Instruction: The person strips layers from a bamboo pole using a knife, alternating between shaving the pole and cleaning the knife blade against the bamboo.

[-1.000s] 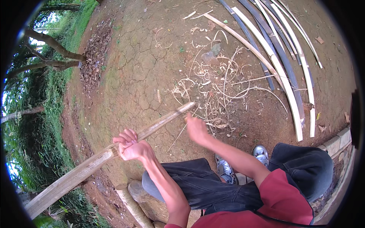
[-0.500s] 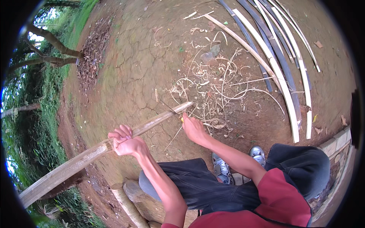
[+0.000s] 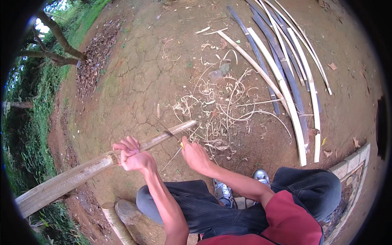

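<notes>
Nearest, along the lower edge of the frame, a red sleeve (image 3: 292,214) is hanging above dark trousers (image 3: 192,206), with patterned shoes (image 3: 223,192) showing between the knees; a log (image 3: 116,224) and a rounded stone (image 3: 127,212) are lying at the lower left. Left of centre, the left hand (image 3: 138,160) is folding its fingers around a narrow wooden piece (image 3: 154,141), palm upward, hiding the wood inside the fist. A thick wooden beam (image 3: 61,183) is running from there to the left edge; whether it and the narrow piece are one is hidden by the hand. Near the middle of the frame, the right hand (image 3: 197,158) is gripping a knife by its yellow handle (image 3: 181,144), and the thin dark blade (image 3: 168,130) is crossing the narrow piece close to its far tip; whether the edge is biting, I cannot tell. The left fist is sitting on the same wood as the blade, so a stroke skidding toward it could cut the fingers, a knot or slack wrist being the likely cause. The tip is jutting out, seemingly unsupported, so hard pressure could make it flex or roll, and too steep a blade could gouge it. Beyond, curled shavings (image 3: 216,145) are lying loose on the soil, long pale and dark strips (image 3: 281,87) are spreading across the upper right, and trees (image 3: 61,36) are standing at the upper left.
</notes>
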Available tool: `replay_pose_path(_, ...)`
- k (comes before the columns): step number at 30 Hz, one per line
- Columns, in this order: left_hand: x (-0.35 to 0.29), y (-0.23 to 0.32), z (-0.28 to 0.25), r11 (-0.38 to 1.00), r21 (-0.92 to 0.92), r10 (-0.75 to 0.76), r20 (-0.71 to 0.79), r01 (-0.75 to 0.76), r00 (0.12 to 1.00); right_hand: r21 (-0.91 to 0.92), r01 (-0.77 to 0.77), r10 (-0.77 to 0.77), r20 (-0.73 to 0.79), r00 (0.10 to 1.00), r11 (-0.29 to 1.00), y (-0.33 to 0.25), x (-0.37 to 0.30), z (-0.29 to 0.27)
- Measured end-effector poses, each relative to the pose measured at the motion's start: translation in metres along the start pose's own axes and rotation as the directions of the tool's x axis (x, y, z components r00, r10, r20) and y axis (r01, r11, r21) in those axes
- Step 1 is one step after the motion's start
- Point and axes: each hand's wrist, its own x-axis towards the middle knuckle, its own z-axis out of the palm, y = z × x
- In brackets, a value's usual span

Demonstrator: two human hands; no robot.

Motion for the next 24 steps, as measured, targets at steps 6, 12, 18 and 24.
replay_pose_path(6,-0.002,0.005,0.015,1.000,0.024,0.005,-0.076,-0.004,0.997,-0.069,-0.007,-0.003,-0.146,0.989,0.998,0.058,0.030,0.024)
replay_pose_path(12,-0.008,-0.001,0.004,1.000,0.019,-0.006,-0.021,0.006,1.000,-0.038,0.006,-0.008,-0.038,0.999,0.999,-0.009,-0.002,-0.001)
replay_pose_path(18,0.002,-0.004,0.007,0.995,-0.099,-0.027,-0.026,0.024,0.999,-0.114,0.056,-0.075,-0.172,0.982,0.992,0.068,0.044,0.023)
replay_pose_path(24,-0.010,-0.002,0.010,0.999,-0.012,-0.053,0.012,0.053,0.999,-0.043,0.129,-0.134,-0.115,0.984,0.991,0.005,-0.001,0.008)
